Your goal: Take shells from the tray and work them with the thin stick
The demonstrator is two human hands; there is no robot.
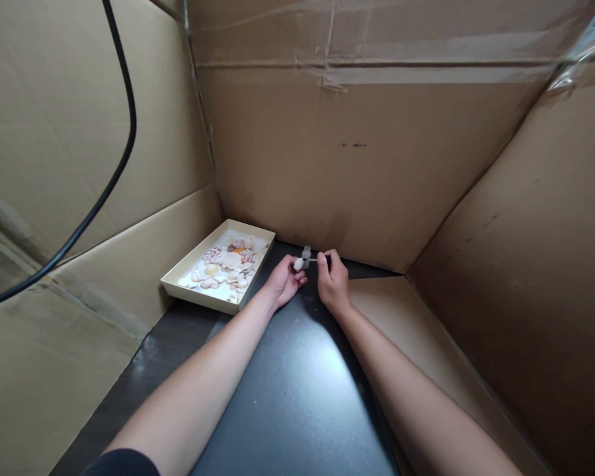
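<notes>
Near the back of the dark tabletop, my left hand (285,283) pinches a small white shell (298,264) between thumb and fingers. My right hand (334,281) is closed on a thin pale stick (313,260), which points left with its tip at the shell. Whether the tip touches the shell, and what kind of tip it has, is too small to tell. Just behind the stick, between both hands, stands a small translucent bottle (306,252). To the left of my left hand lies a shallow cream box (198,297) with several shells (231,260) in it, white, striped and orange.
Cardboard walls (297,165) enclose the dark tabletop (292,396) at the back and both sides. A flat cardboard piece (391,297) lies on the right. A black cable (129,119) hangs in a curve at the left.
</notes>
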